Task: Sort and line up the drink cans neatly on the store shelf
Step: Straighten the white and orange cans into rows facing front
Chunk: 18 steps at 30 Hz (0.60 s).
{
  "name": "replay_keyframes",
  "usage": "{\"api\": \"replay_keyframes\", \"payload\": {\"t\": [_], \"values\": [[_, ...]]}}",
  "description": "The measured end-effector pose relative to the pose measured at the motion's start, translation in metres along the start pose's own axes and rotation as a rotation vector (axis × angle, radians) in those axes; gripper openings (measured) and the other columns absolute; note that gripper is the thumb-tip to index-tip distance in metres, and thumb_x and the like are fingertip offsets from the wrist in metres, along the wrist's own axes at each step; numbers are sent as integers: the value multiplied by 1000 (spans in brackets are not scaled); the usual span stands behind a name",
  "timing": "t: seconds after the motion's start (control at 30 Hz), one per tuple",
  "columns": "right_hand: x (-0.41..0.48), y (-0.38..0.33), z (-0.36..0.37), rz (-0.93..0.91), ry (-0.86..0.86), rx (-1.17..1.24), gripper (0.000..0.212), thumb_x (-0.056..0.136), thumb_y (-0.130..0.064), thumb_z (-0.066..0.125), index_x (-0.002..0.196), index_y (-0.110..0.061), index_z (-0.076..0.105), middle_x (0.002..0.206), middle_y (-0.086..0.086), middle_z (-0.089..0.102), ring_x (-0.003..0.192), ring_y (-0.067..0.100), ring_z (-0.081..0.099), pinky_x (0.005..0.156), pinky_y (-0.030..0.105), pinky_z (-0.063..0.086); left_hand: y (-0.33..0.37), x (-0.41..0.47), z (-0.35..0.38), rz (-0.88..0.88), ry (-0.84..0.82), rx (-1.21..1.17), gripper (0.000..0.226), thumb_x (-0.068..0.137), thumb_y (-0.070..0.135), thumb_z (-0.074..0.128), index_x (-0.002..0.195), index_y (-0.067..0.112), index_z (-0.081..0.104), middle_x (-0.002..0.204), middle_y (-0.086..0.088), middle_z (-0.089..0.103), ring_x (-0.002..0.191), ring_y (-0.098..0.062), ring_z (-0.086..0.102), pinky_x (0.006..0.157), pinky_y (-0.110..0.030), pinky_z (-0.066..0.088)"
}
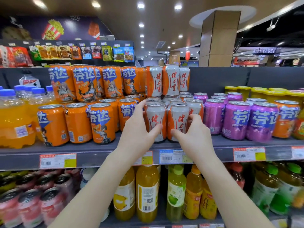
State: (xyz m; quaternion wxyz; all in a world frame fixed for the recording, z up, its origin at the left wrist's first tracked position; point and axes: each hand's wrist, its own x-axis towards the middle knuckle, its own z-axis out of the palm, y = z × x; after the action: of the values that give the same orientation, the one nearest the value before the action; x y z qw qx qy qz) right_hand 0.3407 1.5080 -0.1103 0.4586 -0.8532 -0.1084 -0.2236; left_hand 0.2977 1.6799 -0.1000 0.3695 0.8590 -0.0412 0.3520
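Two silver-and-orange cans stand side by side at the front of the grey shelf (98, 149). My left hand (138, 129) grips the left silver can (155, 116), thumb on its front and fingers round its left side. My right hand (192, 132) grips the right silver can (177, 117), thumb at its lower front, fingers curled on its right side. More silver cans sit behind them, and three are stacked on top (169, 79). Orange cans (77, 122) fill the row to the left, purple cans (238, 119) the row to the right.
Orange soda bottles (13, 124) stand at the far left of the shelf. One orange can (286, 119) sits right of the purple ones, with yellow-lidded cans (263, 92) behind. Juice bottles (148, 193) and pink cans (32, 203) fill the shelf below. Price tags line the shelf edge.
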Motion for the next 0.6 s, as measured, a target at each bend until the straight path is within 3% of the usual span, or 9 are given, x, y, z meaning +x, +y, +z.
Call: {"api": "replay_keyframes", "payload": {"t": [0.1,0.23,0.37,0.5,0.6], "values": [[-1,-2,3,-4,50,-39,73,82,-36,84,142,-15,46,131,4,58,120,21,59,92,31,48,3,-13,-14,154,137,122,75,90,36,76,154,29,38,142,6,55,130,-11,52,105,-28,47],[-12,-11,5,-23,160,-57,76,82,-33,85,144,-13,45,134,8,50,122,24,51,97,32,42,-12,-10,-55,217,302,254,45,91,24,73,135,19,59,127,0,60,119,-18,58,101,-32,49],[-31,-34,16,-232,339,26,50,83,-24,82,124,-11,57,115,3,52,107,21,52,90,30,43,-37,-4,-100,198,384,283,35,92,16,71,126,17,63,120,-2,63,111,-16,61,94,-21,46],[-42,-66,41,-380,220,188,26,84,-19,80,104,-17,63,94,-3,64,85,12,59,75,15,46,-60,0,-132,176,365,390,34,92,17,70,125,17,64,120,-2,64,112,-20,61,95,-34,51],[-47,-90,71,-388,27,254,23,84,-21,81,101,-18,66,90,-6,67,80,9,64,75,26,54,-75,0,-149,169,330,464,33,92,17,70,124,16,65,121,-3,64,113,-21,61,95,-30,47]]}}
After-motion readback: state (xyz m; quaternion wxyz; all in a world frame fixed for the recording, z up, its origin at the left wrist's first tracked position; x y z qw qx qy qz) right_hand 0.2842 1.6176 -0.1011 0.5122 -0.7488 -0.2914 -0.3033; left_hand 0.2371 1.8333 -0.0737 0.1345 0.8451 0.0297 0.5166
